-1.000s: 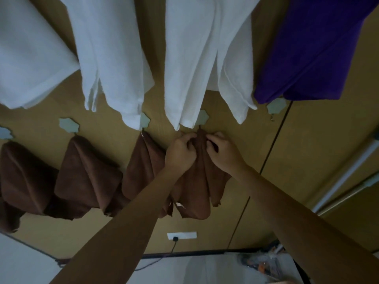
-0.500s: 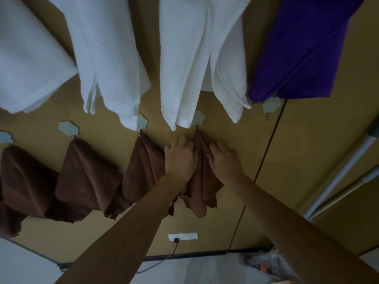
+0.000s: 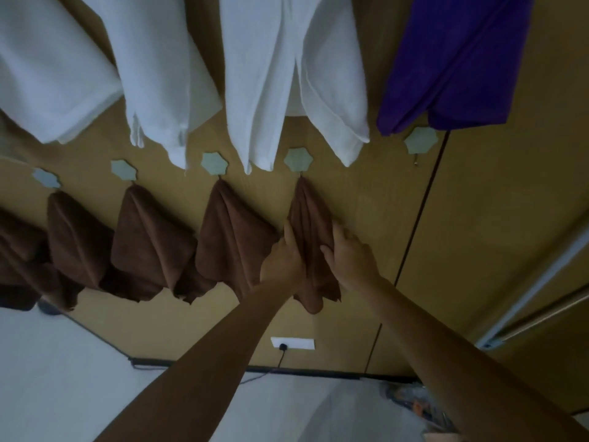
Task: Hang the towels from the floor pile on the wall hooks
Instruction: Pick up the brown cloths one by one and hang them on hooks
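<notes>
Down from the pale hexagonal wall hook [image 3: 298, 159] slide both hands, the right hand [image 3: 349, 256] flat and straight-fingered on the small brown microfibre towel [image 3: 310, 215] hanging there, the left hand [image 3: 282, 260] with forefinger along its left edge, grip unclear, probably smoothing the drape.

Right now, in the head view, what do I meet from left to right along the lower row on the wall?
leftmost whole brown towel, next brown towel, third brown towel, left hand, fourth brown towel, right hand, empty hook
</notes>
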Tool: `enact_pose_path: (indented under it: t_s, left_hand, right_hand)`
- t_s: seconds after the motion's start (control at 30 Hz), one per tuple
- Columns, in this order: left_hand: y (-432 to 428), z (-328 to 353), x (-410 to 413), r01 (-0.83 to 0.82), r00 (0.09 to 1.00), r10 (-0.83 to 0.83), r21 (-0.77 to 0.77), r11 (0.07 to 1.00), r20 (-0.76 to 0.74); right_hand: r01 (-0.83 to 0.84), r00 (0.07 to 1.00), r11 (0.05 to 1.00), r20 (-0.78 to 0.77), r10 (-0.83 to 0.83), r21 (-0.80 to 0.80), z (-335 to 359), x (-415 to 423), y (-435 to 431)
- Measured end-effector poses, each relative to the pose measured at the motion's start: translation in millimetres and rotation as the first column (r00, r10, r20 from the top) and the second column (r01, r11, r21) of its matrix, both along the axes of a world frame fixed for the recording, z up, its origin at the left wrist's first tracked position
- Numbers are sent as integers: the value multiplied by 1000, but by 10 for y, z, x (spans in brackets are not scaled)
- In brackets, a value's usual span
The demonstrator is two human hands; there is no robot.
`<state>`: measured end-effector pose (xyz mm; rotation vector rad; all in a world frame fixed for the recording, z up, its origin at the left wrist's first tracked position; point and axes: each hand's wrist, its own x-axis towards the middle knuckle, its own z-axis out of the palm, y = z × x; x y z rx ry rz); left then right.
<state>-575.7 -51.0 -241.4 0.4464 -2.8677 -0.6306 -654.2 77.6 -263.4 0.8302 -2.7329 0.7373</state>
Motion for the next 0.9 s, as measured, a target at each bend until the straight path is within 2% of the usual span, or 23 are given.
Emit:
enact_pose_path:
  t_s: [0.13,0.3,0.4,0.5,0.53,0.73,0.9]
  left_hand:
    - [142,-29,199,-33,996,44,-153,988,72]
    - [125,-136,494,25,990,3,-194,981,141]
    - [101,-130,742,38,992,-4,-261,965,130]
    - [13,-78,1059,1,999,14,-314,950,47]
    - [-47,-67,1195,0,997,27,-349,937,71]
    - [-603,-72,2383,-64,975,146,-412,909,170]
    - [-1220,-113,3675,-177,935,287,-428,886,207]
  right_hand:
    - [0,1000,1000,-31,0,9,-29,76,80]
    - [47,999,995,-8,-46,84,67,316,127]
    - [70,998,987,-18,-68,146,119,528,94]
    - [57,997,979,-68,-45,195,166,798,6]
    - [42,996,979,-91,-24,199,167,911,-42]
    - [-43,992,958,-102,74,282,175,1941,-613]
    - [-203,960,913,-109,256,354,156,3077,-1359]
